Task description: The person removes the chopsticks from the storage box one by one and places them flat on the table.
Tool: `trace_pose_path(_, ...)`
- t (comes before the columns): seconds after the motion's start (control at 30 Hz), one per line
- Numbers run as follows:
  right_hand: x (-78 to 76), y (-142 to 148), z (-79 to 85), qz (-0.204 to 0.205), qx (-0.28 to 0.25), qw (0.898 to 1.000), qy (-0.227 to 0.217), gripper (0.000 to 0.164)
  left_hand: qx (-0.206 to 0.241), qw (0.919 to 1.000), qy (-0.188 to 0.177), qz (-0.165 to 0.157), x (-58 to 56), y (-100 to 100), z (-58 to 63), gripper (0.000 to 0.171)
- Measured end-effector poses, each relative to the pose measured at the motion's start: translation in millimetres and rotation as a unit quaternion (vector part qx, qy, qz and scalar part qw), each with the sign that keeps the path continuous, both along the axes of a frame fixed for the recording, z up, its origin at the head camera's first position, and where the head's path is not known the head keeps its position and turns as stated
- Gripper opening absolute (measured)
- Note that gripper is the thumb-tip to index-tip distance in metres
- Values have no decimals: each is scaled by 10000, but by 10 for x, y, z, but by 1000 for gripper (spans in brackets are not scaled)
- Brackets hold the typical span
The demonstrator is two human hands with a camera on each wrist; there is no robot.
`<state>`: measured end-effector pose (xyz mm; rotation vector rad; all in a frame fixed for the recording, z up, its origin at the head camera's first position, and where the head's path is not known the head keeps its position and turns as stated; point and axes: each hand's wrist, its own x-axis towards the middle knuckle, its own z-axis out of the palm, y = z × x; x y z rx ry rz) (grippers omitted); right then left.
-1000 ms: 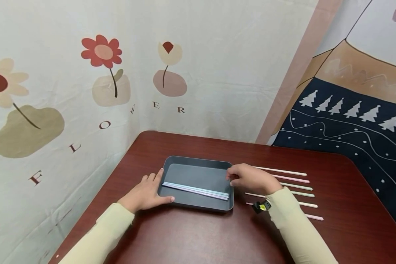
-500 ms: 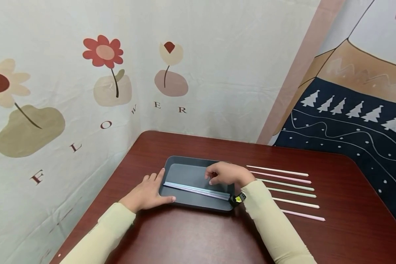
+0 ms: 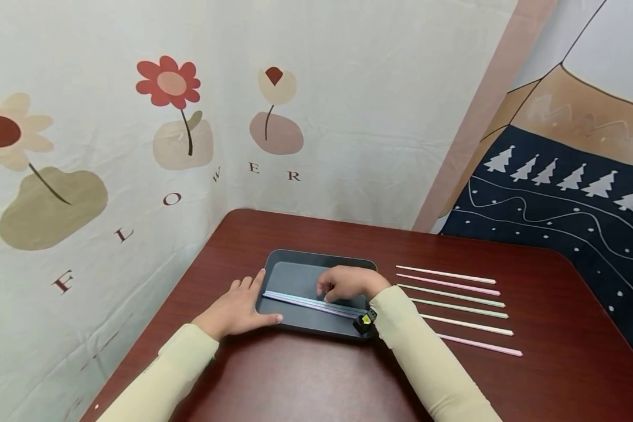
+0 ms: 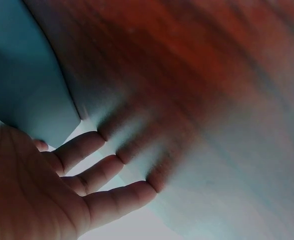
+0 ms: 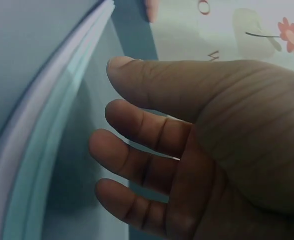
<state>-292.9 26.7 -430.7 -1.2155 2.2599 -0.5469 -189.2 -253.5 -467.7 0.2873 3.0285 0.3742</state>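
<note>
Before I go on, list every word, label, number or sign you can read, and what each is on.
"F L O W E R": spaced letters on the white fabric wall hanging with flower prints; the right wrist view shows only its "O" and "W".
Small black wrist-worn block with a yellow patch: any marking is too small to read.
Grey rectangular tray and slim pastel sticks: nothing readable.

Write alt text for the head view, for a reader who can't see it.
A person's right grip hovers over a gray tray with blue and purple sticks in it, while the left grip rests against the tray's left side. To the right, six slender pastel sticks lie spaced apart on a reddish-brown table.
</note>
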Motion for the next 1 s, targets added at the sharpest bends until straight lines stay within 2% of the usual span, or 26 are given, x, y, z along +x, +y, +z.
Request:
trace_pose_path(0.33, -36, -108, -132, 167, -124, 9996, -184, 10, 14, 10000, -38, 1, 12, 7, 2, 126)
trace_pose_path(0.8, -94, -133, -186, -18, -12, 9995, -325, 13, 4, 9999, -101, 55, -4, -7, -12, 129)
trace_pose_path(1.0, -119, -125, -205, -168, -80, 9998, -51, 15, 44, 10000, -67, 23, -3, -2, -3, 129)
